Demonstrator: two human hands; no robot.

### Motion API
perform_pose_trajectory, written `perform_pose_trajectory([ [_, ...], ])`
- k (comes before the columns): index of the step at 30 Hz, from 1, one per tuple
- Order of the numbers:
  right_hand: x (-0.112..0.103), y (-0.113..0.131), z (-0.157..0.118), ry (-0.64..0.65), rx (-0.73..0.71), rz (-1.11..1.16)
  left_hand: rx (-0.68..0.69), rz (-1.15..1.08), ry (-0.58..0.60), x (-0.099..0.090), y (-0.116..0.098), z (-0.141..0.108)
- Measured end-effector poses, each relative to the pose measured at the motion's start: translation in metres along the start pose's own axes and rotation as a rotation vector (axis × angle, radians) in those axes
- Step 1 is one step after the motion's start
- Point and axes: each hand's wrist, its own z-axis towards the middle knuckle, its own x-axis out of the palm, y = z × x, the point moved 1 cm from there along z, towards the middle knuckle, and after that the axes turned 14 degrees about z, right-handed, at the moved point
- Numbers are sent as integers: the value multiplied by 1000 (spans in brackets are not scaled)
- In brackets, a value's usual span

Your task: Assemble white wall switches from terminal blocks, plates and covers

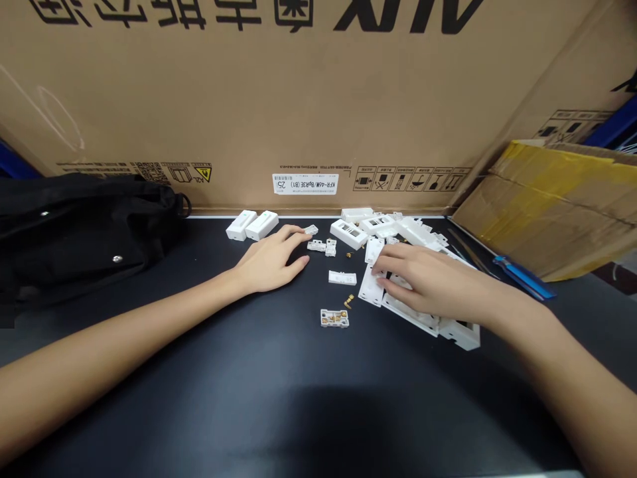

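My left hand (pixel 271 262) lies over the dark table with its fingers apart. Its fingertips are next to a small white plastic piece (pixel 311 230); whether they touch it I cannot tell. Just right of them are two small white moulded pieces (pixel 316 245) (pixel 331 247). My right hand (pixel 423 275) reaches over a pile of white plastic housings, its thumb and fingers apart at a flat white plate (pixel 371 287). Between the hands lie a white cover strip (pixel 342 277), a loose brass contact (pixel 349 301) and a small white base with brass parts inside (pixel 334 318).
Two closed white housings (pixel 262 226) stand at the back left. Further left is a black bag (pixel 89 232). A blue-handled tool (pixel 525 277) and a taped cardboard piece (pixel 547 206) are at the right. A large cardboard box (pixel 239 99) walls off the back.
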Motion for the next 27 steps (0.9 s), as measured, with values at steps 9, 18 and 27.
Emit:
perform_pose_trajectory([
  [9,-6,-11,-4,-140,91,-66,12,35,9,1,0,0],
  [18,-10,-17,-5,-17,174,-44,-21,-5,-47,2,0,-4],
  [27,-24,-56,-24,-200,411,-178,-62,35,-56,-1,-2,-6],
])
